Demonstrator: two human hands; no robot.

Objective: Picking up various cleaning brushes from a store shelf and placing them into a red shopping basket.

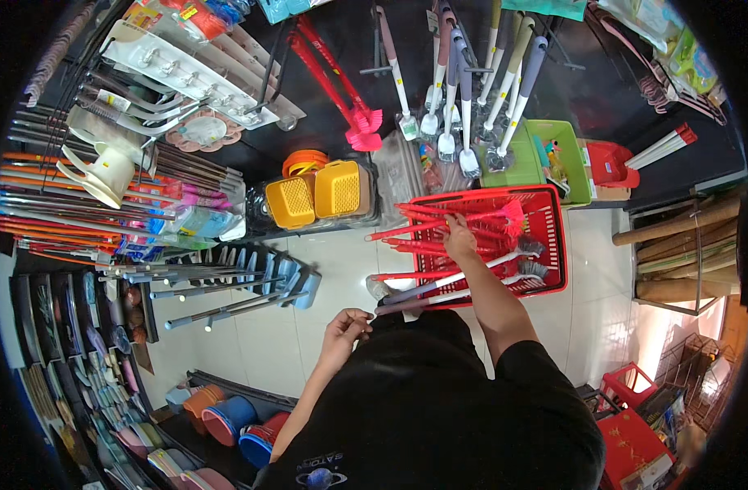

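A red plastic shopping basket (563,245) holds several red-handled brushes (429,225) with pink bristles, and white-handled brushes (438,299) with grey-purple grips. My right hand (459,239) reaches over the basket onto the red handles; whether its fingers close on one is unclear. Near the grip ends of the white-handled brushes, to their left, is my left hand (347,331), fingers curled and thumb near the fingertips; whether it pinches something small cannot be told. On wall hooks above hang more red brushes (343,92) and white-handled brushes (465,122) with wrapped heads.
Yellow baskets (337,190) and a green bin (569,147) stand along the wall. Long-handled blue dustpans (300,282) are on the floor at left. Buckets (230,422) sit lower left, and a rack of rolled mats (686,257) is at right.
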